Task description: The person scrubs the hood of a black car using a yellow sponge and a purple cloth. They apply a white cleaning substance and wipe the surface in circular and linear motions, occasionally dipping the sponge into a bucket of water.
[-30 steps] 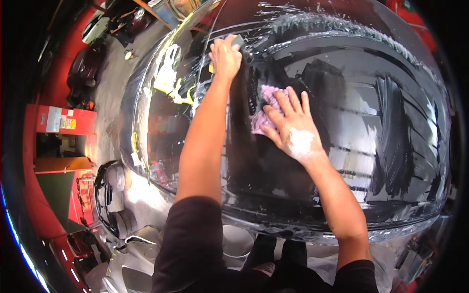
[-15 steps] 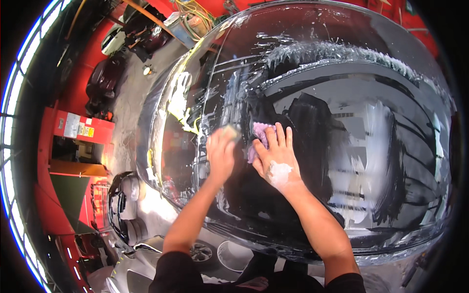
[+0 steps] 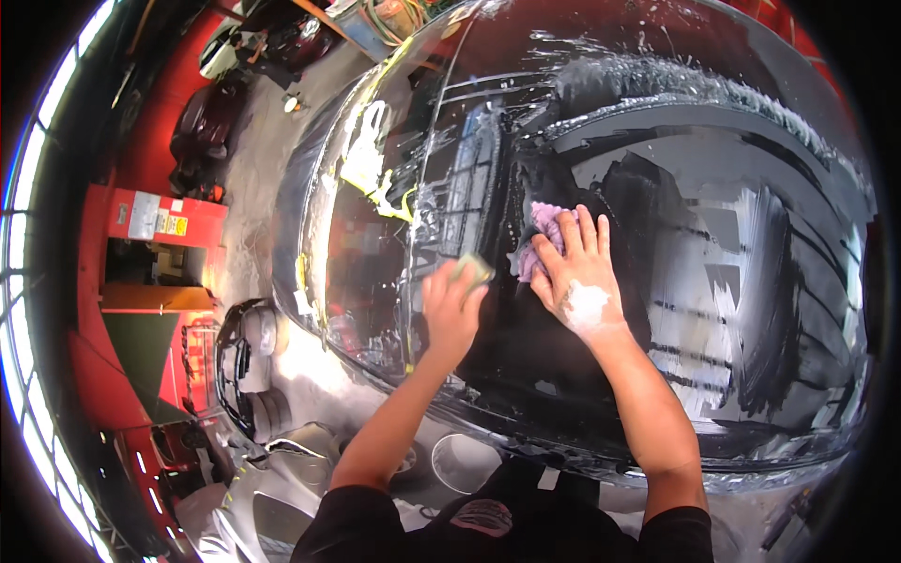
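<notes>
Panel (image 3: pixel 554 375) (head view): dark and curved, it is showing pale streaks (image 3: pixel 474 169) farther out.
Pad (image 3: pixel 477 270): the left hand (image 3: pixel 452 305) is holding it, blurred, fingers apparently pinching its sides.
Cloth (image 3: pixel 542 220): purple, it is lying on the panel, the right hand (image 3: pixel 580 272) resting over it, fingers slightly spread.
Change: far out a second ago, the pad is now working just nearer than the cloth; the rubbing is apparently covering this strip's length.
</notes>
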A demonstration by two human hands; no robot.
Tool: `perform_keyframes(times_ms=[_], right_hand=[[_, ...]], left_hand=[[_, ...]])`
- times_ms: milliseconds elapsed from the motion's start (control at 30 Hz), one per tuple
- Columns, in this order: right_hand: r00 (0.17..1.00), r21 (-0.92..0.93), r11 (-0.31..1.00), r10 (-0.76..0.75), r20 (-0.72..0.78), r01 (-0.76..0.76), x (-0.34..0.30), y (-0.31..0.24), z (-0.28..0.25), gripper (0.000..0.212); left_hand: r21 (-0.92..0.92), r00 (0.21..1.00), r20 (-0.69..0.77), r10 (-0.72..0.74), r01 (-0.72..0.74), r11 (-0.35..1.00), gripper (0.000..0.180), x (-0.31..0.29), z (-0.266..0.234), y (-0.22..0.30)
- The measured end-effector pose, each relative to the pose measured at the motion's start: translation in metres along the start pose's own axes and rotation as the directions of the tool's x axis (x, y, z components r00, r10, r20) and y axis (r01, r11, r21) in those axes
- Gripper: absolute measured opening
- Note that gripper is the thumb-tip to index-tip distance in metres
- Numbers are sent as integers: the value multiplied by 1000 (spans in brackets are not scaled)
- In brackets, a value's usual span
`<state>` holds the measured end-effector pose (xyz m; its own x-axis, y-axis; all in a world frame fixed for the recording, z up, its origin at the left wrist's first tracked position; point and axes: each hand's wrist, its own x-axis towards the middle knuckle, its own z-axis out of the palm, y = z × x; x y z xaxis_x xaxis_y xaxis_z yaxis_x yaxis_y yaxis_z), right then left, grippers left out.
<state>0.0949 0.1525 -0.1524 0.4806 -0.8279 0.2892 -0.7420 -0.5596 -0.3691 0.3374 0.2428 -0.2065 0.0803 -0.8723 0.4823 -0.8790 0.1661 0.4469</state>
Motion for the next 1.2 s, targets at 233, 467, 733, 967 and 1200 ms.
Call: perform_keyframes(times_ms=[233, 467, 733, 967, 1200], right_hand=[[999, 66, 997, -47, 22, 45, 4, -12, 2, 53], [1000, -7, 1000, -4, 11, 4, 0, 6, 0, 52], [999, -46, 999, 21, 31, -19, 4, -6, 3, 49], [999, -50, 997, -51, -15, 50, 8, -7, 4, 50], [999, -60, 998, 18, 34, -15, 9, -10, -2, 47]], left_hand=[[6, 991, -123, 53, -53, 999, 22, 247, 96, -86], [74, 998, -32, 49, -46, 996, 30, 133, 61, -55], [79, 999, -38, -35, 38, 996, 28, 98, 22, -108], [188, 997, -65, -47, 58, 980, 32, 198, 56, -136], [114, 996, 28, -88, 84, 990, 37, -28, -48, -74]])
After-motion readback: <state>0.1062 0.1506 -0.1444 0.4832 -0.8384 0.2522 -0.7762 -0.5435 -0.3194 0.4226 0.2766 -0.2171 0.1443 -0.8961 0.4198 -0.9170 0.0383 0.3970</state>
